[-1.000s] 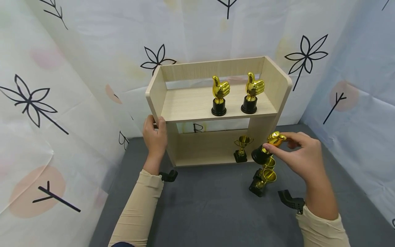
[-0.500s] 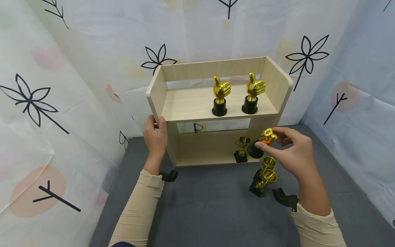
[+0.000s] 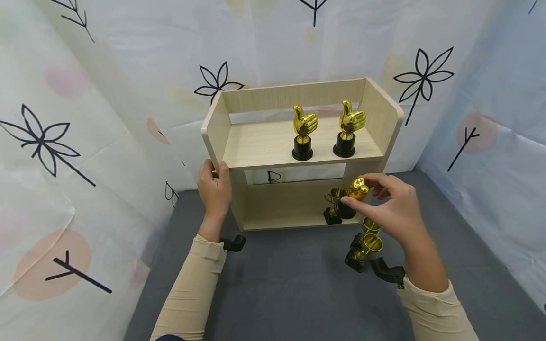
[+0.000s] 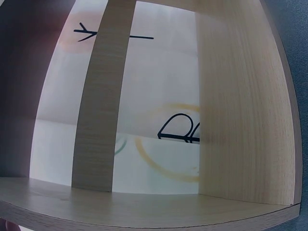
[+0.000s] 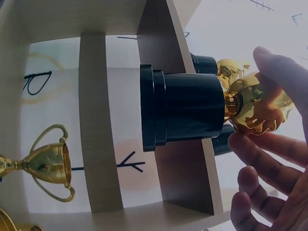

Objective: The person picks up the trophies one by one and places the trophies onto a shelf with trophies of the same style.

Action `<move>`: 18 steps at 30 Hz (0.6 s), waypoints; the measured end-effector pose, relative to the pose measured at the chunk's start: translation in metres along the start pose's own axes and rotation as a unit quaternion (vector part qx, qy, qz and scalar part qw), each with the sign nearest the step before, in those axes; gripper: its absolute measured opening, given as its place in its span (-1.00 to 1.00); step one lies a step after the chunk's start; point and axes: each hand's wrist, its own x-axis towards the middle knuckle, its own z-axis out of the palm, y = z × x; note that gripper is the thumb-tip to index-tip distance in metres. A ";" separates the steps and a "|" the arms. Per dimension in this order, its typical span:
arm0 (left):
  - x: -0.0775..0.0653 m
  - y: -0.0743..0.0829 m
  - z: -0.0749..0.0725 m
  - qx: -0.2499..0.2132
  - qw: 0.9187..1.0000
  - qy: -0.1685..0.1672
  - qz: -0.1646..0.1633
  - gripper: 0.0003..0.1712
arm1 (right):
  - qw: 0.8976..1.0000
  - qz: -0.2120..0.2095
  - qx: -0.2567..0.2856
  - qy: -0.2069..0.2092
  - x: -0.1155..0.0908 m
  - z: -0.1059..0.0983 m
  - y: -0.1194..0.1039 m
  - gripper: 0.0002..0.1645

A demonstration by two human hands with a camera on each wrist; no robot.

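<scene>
Head view | right hand (image 3: 394, 203) pinching tilted gold-topped trophy (image 5: 192, 108) | left hand (image 3: 214, 192) gripping shelf unit (image 3: 260, 142) | advice — steady shelf unit, steer black base (image 5: 183, 110) clear of cup trophy (image 5: 49, 164)

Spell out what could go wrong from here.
The right hand holds the thumbs-up trophy tilted, close to the cup on the lower shelf, so it might knock that cup over.

The fingers and thumb grip only the shiny gold end, so the trophy could slip or swing.

The two cups on the table appear just below that hand in the head view; a low sweep might topple one.
</scene>
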 end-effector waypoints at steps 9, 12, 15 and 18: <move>0.000 -0.001 0.001 -0.002 1.000 0.012 0.010 -0.48 | 1.000 0.006 0.007 -0.004 0.001 0.006 -0.007 -0.43; 0.000 -0.001 0.001 0.000 1.000 0.010 0.008 -0.48 | 1.000 0.008 0.008 -0.004 0.001 0.010 -0.010 -0.44; 0.000 -0.001 0.000 0.000 1.000 0.005 0.003 -0.47 | 1.000 0.007 0.008 -0.004 0.002 0.013 -0.013 -0.44; 0.000 -0.001 0.000 -0.001 1.000 0.001 0.005 -0.46 | 1.000 0.003 0.011 -0.004 0.004 0.015 -0.016 -0.44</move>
